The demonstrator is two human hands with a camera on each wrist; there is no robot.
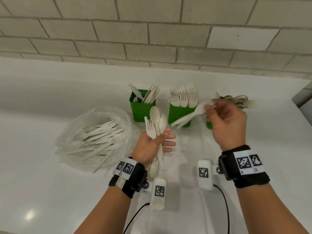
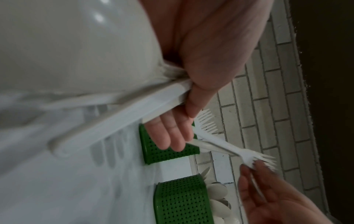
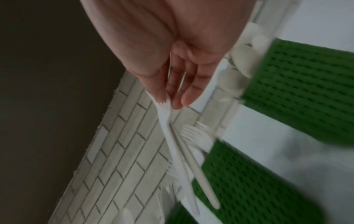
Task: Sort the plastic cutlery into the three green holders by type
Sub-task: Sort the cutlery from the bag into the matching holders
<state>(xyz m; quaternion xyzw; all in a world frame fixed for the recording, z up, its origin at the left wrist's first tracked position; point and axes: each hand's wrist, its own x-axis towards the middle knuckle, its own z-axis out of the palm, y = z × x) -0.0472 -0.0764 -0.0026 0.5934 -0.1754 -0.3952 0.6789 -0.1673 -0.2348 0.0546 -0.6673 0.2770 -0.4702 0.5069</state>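
Right fingers (image 3: pixel 162 94) pinched on the tined end of two forks (image 1: pixel 189 114), handles trailing down and left, blurred in every view; held by the heads, probably so the handles drop first into a holder and the tines stand up like those already sorted. Remaining fingers of the right hand (image 1: pixel 228 122) loosely extended, nothing else in them. Left fingers (image 2: pixel 172 133) half curled, thumb pressed across a small bundle (image 1: pixel 156 130) of one fork and at least two spoons, clamped near mid-handle and fanned upright; seemingly kept as a reserve so the other hand can pluck one type at a time. Left hand (image 1: pixel 152 146) raised above the counter (image 1: pixel 50 191), palm up, just in front of the holders. Beyond the hands, three green holders in a row near the brick wall (image 1: pixel 152 31): left holder (image 1: pixel 141 110) with knives and a stray spoon bowl showing, middle holder (image 1: pixel 179 114) packed with forks tines-up, right holder (image 1: pixel 209 125) mostly hidden behind the right hand, spoon bowls spilling above its rim. Forks in the right hand hovering between middle and right holders, so most likely bound for the middle one. To the left on the counter, a clear plastic bag (image 1: pixel 94 137) lying open, holding a heap of unsorted cutlery, forks plainly among it; much sorting apparently left.
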